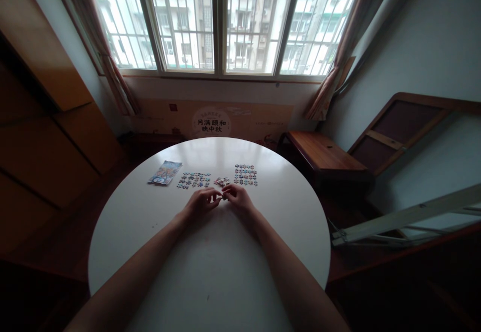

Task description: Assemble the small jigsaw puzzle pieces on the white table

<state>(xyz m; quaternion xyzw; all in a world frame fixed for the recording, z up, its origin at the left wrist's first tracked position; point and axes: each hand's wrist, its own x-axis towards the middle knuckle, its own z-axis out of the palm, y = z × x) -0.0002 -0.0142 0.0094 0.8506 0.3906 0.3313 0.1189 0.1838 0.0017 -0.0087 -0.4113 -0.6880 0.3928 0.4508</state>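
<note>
My left hand [204,200] and my right hand [237,197] meet over the middle of the white round table [210,252]. Between their fingertips is a small dark jigsaw piece [224,196]. My right thumb and forefinger pinch it; the left fingers are curled, with thumb and forefinger closing at its left side. Just beyond the hands lies a small heap of loose jigsaw pieces [221,181]. To its left, several pieces [194,180] are spread in rows, and to its right stands a neater block of rows [245,175].
A crumpled picture sheet or packet [165,172] lies at the table's left rear. Beyond the right edge is a low wooden bench [323,151], with a folded wooden frame [398,126] against the wall. Barred windows [221,21] face me; wooden cabinets [48,136] stand at left.
</note>
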